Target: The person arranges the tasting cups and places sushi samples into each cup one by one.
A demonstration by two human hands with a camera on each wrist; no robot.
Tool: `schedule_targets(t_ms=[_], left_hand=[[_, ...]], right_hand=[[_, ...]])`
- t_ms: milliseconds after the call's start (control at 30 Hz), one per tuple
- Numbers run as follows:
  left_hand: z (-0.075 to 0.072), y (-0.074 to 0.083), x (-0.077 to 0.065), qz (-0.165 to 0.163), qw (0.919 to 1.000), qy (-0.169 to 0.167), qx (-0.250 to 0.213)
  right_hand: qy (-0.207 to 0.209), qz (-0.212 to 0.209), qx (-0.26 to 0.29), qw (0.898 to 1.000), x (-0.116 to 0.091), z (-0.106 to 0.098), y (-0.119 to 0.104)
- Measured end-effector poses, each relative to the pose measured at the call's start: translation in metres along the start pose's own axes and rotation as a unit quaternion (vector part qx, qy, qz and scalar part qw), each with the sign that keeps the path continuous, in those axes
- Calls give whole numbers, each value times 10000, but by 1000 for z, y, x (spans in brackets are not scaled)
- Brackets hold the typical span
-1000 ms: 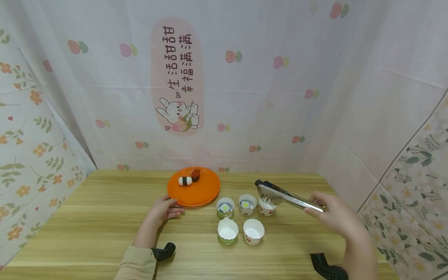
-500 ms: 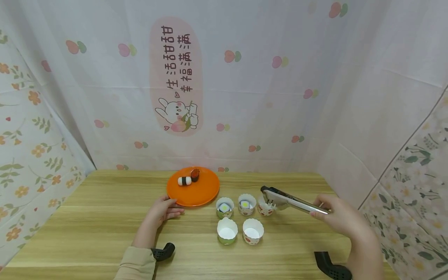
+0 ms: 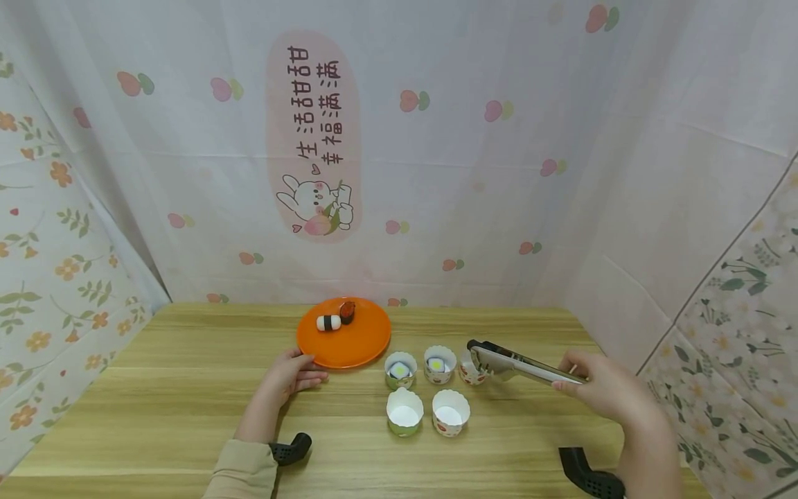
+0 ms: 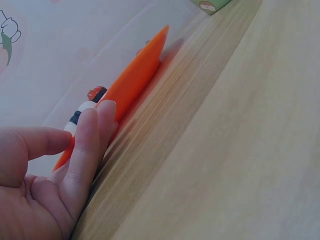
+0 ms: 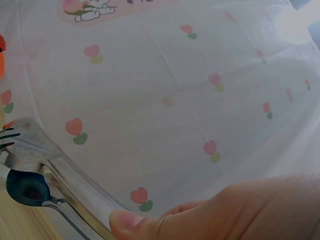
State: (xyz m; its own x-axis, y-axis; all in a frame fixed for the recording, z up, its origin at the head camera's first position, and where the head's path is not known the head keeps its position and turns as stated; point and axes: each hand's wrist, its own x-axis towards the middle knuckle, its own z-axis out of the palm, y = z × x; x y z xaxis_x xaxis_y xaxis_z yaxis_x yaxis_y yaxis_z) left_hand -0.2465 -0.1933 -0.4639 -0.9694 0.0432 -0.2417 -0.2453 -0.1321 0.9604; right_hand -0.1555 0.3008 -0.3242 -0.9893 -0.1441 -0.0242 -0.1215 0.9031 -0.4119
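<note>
My left hand [image 3: 289, 378] pinches the near left rim of an orange plate [image 3: 358, 346]; in the left wrist view the thumb lies on top and the fingers reach under its edge. On that plate sit a white sushi piece with a black band [image 3: 328, 323] and a red-topped sushi piece [image 3: 347, 312]. My right hand [image 3: 595, 388] grips metal tongs [image 3: 530, 368], whose head is at the far right paper cup [image 3: 469, 373] and partly covers it. The right wrist view shows the tongs' fork side and spoon side [image 5: 30, 188]. That cup's inside is hidden.
Two paper cups, a green one [image 3: 400, 379] and a patterned one [image 3: 439, 374], hold pieces with yellow-green centres. Nearer me stand a green cup [image 3: 404, 419] and a red-patterned cup [image 3: 450, 421] with white insides. A printed curtain [image 3: 461, 208] hangs behind the table [image 3: 206, 388].
My right hand and the tongs have moved slightly right, and the tongs' head has come lower at the far right cup. My left hand stays on the plate's rim.
</note>
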Motion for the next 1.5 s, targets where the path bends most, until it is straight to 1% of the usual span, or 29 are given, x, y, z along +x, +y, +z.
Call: schedule_targets(t_ms=[333,733,1233,1500], left_hand=[[0,0,1,-9,10000,8,2],[-2,1,1,-13,10000,-20,-17],[-1,1,0,-56,10000,-11,-20],[0,0,0,-34,10000,-14,-25]], right_hand=[[-75,140,-131,9998,2,0,-4],[-121,228,-47,9997,4,-1,-6],[-89,302,-85,9995,5,-1,-8],[54,251,-238,9994,4,1,-11]])
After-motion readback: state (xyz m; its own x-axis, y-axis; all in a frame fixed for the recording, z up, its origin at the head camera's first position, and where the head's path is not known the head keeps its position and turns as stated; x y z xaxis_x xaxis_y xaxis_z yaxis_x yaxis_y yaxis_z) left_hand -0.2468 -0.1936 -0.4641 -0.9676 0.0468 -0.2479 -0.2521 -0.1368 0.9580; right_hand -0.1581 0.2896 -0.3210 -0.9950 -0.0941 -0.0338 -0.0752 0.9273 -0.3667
